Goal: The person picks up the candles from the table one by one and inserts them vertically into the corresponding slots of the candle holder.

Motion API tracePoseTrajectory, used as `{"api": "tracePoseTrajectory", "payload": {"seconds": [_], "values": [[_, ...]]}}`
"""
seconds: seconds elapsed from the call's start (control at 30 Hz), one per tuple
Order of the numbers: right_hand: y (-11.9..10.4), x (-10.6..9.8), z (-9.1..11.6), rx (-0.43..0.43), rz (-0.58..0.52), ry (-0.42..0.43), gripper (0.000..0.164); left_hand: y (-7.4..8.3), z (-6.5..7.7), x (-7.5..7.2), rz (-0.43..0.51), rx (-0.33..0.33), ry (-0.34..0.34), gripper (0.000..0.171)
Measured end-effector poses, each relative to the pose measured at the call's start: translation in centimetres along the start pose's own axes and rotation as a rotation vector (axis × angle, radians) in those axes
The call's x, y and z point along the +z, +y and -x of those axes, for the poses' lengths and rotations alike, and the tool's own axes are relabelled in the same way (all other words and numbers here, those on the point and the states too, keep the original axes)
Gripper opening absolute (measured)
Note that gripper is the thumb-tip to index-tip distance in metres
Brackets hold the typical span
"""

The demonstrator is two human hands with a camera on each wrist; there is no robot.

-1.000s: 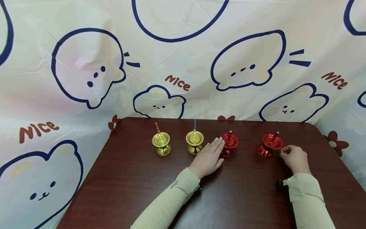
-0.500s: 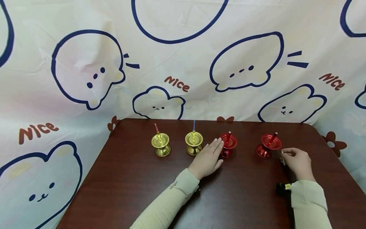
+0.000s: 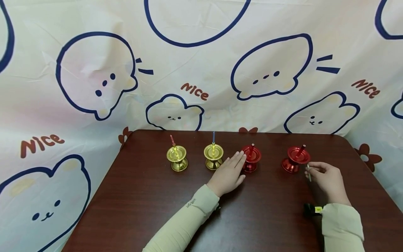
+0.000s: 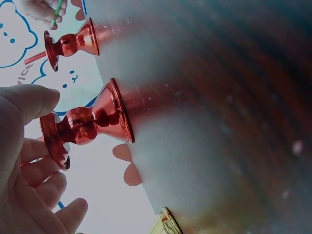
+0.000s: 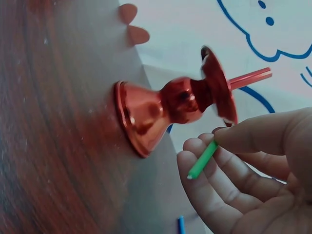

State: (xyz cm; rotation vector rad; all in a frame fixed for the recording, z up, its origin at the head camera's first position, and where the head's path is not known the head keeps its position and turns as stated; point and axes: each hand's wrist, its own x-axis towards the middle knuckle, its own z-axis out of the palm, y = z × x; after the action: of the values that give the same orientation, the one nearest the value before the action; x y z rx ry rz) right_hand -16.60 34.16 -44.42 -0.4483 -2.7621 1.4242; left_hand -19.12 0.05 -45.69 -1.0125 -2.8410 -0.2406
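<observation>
In my right hand [image 3: 328,180] a thin green candle [image 5: 204,160] is pinched between thumb and fingers, slanting downward. Close to it stands a shiny red candle holder [image 3: 295,159] with a thin red tube rising from its dish. My left hand [image 3: 227,175] lies with fairly straight fingers beside a second red candle holder [image 3: 251,159]; its fingertips touch or overlap the dish's left side. From the left wrist, that holder [image 4: 80,124] has the thumb and fingers about its dish, without a firm grasp showing.
Two gold candle holders stand left: one [image 3: 177,161] bears a pink-red candle [image 3: 172,140], the other [image 3: 214,159] a blue candle [image 3: 213,137]. A blue stick [image 5: 182,225] shows low in the right wrist view. A patterned cloth [image 3: 220,70] hangs behind the brown table [image 3: 141,210].
The right hand has drawn back slightly toward the person and turned, so the green candle shows more and points downward. The left hand and all the holders keep their places.
</observation>
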Motion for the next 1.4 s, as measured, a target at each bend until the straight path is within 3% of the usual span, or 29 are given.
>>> {"api": "tracePoseTrajectory", "payload": {"seconds": [0.63,0.9,1.4], "values": [[-1.3,1.0,1.2,-0.106,0.026,-0.080,0.041,-0.1,0.0,0.0,-0.017,-0.004,0.002,0.065],[-1.9,1.8,1.6,-0.122,0.087,-0.072,0.044,0.2,0.0,-0.1,-0.044,0.000,-0.007,0.064],[-3.0,4.1,1.7,-0.198,0.050,-0.083,0.036,0.3,0.0,0.0,-0.028,-0.026,-0.050,0.066]]}}
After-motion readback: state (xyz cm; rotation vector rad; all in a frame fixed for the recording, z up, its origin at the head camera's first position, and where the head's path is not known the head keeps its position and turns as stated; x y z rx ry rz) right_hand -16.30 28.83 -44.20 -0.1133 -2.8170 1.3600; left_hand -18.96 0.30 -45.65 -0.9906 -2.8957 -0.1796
